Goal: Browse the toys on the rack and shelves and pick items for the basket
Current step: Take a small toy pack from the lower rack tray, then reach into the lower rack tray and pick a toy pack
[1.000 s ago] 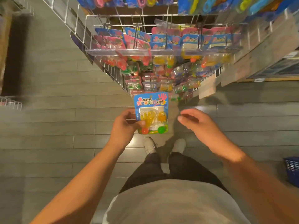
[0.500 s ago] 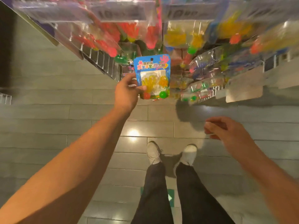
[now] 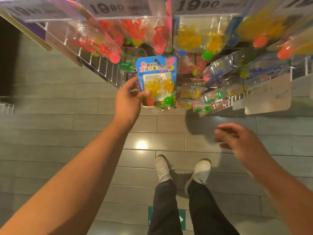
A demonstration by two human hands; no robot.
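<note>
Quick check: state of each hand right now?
Left hand: holding the blue toy pack, thumb on its front.
Right hand: open, fingers loosely curled, holding nothing.

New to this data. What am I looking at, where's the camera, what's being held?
There is no robot here: a person wears one wide-angle camera on the head, looking down past their own arms to their white shoes on a grey tiled floor. The left hand grips a blue-carded toy pack by its edge, with a yellow sticky hand and small balls inside. The right hand hangs open and holds nothing. Above hangs a wire rack of similar packs under price tags reading 19.00. No basket is in view.
</note>
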